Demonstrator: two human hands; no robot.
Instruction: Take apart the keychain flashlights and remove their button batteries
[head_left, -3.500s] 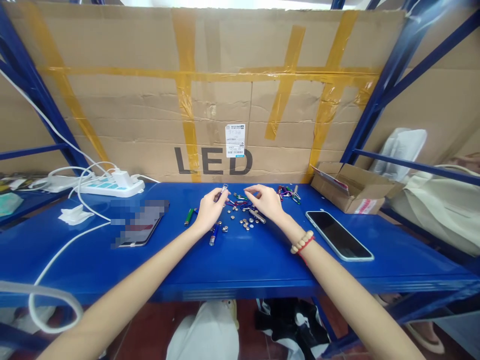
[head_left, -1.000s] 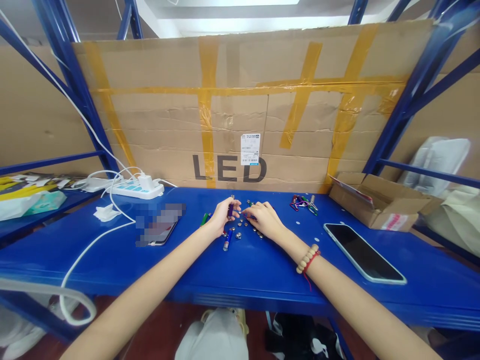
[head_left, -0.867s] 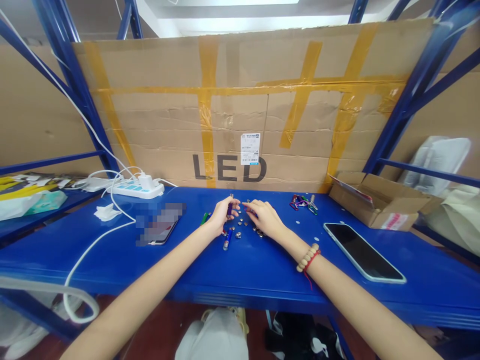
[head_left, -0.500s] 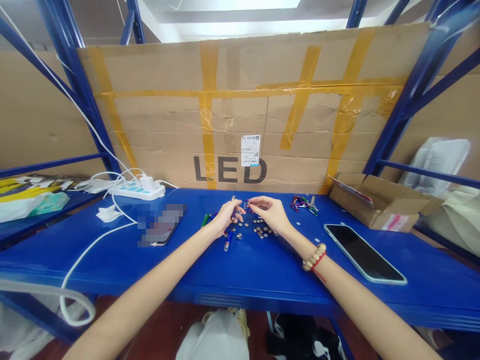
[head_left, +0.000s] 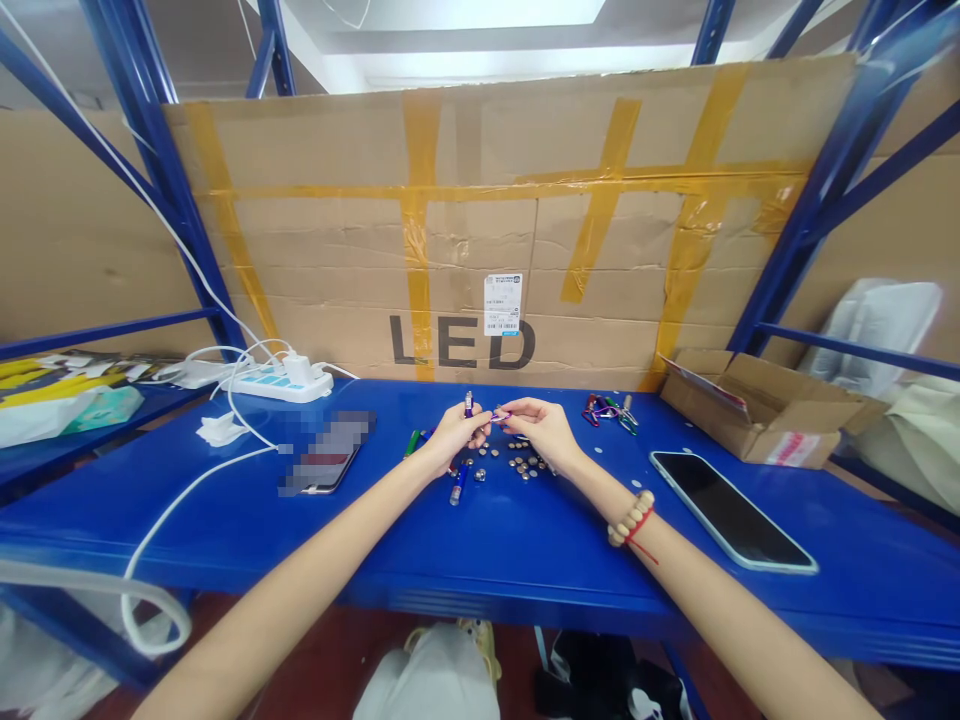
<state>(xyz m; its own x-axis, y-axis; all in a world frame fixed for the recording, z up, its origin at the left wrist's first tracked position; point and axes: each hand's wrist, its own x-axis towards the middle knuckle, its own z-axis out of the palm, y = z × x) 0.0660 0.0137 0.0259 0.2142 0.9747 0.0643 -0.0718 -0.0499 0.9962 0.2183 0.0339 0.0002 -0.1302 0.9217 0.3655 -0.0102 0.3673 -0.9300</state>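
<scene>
My left hand (head_left: 454,437) is closed round a small purple flashlight (head_left: 469,404) with a silvery end, held upright. My right hand (head_left: 544,427) pinches a purple carabiner (head_left: 500,417), and the left fingertips meet its other side. Below the hands, several button cells (head_left: 529,463) lie scattered on the blue shelf (head_left: 525,540). Beside the left hand lie a blue flashlight (head_left: 459,484) with a clear end and a green tube (head_left: 412,442), partly hidden by that hand. Behind the right hand is a small pile of coloured carabiners (head_left: 611,410).
A phone (head_left: 731,510) lies at the right, in front of an open cardboard box (head_left: 757,405). Another phone (head_left: 341,455) rests at the left, near a white power strip (head_left: 277,381) and its cables. A large cardboard panel (head_left: 337,250) stands across the back.
My hands have come together. The carabiner, earlier upright in the right fingers, now lies flatter between both hands' fingertips. The flashlight stays in the left hand.
</scene>
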